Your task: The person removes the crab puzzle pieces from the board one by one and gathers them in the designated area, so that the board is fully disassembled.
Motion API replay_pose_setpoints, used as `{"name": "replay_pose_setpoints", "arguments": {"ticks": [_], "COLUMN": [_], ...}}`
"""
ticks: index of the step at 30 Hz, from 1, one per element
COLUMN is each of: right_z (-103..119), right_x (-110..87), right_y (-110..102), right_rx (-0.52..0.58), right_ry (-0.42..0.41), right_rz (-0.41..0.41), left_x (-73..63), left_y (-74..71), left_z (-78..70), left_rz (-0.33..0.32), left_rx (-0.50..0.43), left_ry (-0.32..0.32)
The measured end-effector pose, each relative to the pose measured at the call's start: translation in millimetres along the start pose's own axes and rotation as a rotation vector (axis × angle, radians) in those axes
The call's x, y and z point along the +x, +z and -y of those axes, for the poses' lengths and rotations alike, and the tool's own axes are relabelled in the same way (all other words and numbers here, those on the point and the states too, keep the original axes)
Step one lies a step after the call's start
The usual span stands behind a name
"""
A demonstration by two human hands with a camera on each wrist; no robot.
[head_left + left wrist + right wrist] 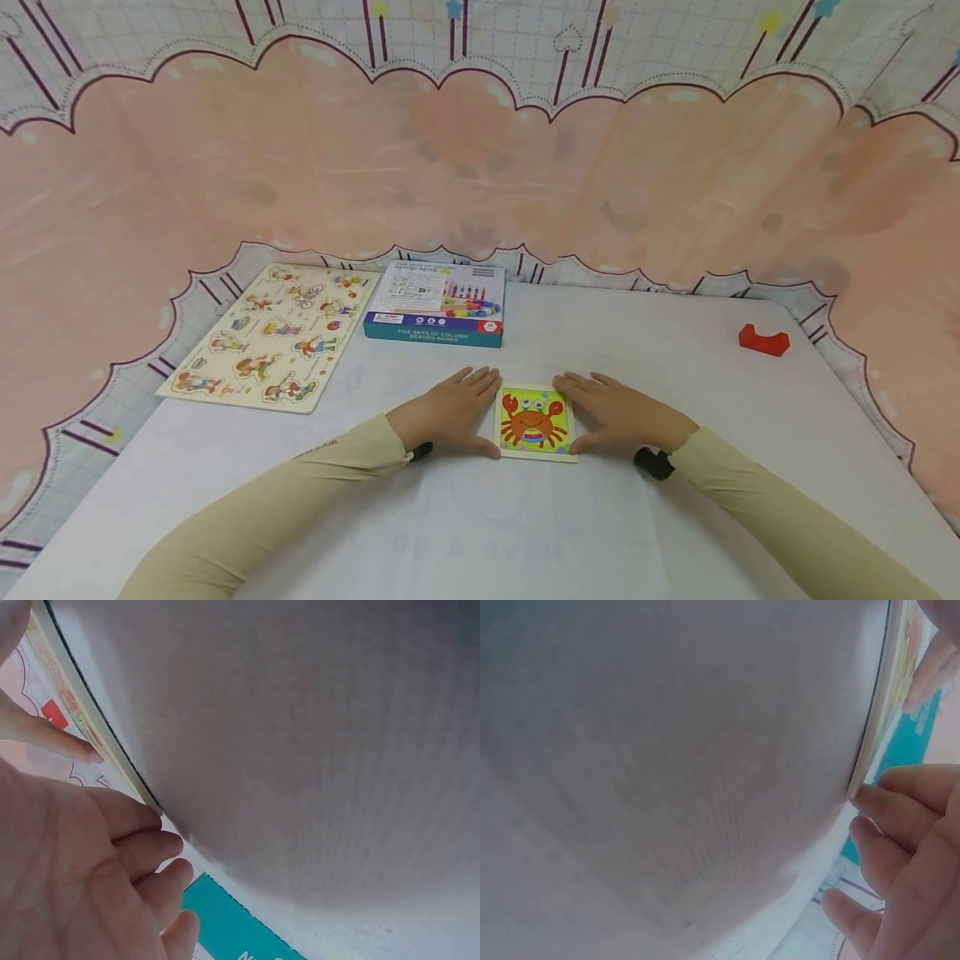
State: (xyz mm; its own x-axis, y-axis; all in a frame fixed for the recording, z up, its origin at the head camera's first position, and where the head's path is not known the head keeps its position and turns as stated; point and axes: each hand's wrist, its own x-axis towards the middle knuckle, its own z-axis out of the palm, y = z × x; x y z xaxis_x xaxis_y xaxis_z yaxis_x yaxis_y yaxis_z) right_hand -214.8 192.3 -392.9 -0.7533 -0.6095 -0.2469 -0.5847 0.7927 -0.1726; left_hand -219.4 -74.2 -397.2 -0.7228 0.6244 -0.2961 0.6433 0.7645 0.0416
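A small square crab puzzle (535, 423) with a pale wooden frame lies flat on the white table, between both hands. My left hand (448, 414) rests beside its left edge, the thumb by the near corner and the fingertips by the far one. On the opposite side my right hand (624, 414) mirrors this pose, fingertips at the far right corner and thumb at the near right. Both wrist views show relaxed, slightly bent fingers right at the thin wooden edge of the puzzle. Neither hand wraps round it.
A large wooden board with pictures of children (273, 337) lies at the back left. Next to it is a flat teal-and-white box (435, 304) of column beads. A red notched block (764, 340) sits far right. Patterned cloth (480, 167) rises behind the table.
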Motion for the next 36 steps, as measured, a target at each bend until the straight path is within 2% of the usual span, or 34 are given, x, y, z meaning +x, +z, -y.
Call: {"name": "replay_pose_setpoints", "arguments": {"ticks": [8, 14, 18, 25, 32, 36], "right_z": [-1.2, -0.1, 3.7, 7.4, 15.3, 18.9], "right_x": [3.5, 7.3, 13.0, 31.9, 53.5, 63.8], "right_y": [0.8, 0.5, -0.9, -3.0, -9.1, -12.5], "right_rx": [0.055, 0.173, 0.221, 0.312, 0.493, 0.526], "right_ry": [0.019, 0.022, -0.005, -0.071, -0.085, -0.108], "right_rz": [0.009, -0.043, -0.072, -0.077, -0.073, -0.071], "left_x": [-2.7, -4.1, -3.8, -3.4, -2.3, -1.8], "left_y": [-2.1, -5.3, -5.5, -5.1, -3.3, -2.8], "left_z": [-1.8, -3.8, -4.1, -3.4, -2.1, -1.5], "left_rz": [0.0, -0.002, -0.002, 0.005, 0.004, 0.002], "left_rx": [-0.012, -0.016, -0.013, -0.016, -0.031, -0.028], "left_ry": [-0.007, -0.002, -0.001, -0.015, -0.013, -0.012]}}
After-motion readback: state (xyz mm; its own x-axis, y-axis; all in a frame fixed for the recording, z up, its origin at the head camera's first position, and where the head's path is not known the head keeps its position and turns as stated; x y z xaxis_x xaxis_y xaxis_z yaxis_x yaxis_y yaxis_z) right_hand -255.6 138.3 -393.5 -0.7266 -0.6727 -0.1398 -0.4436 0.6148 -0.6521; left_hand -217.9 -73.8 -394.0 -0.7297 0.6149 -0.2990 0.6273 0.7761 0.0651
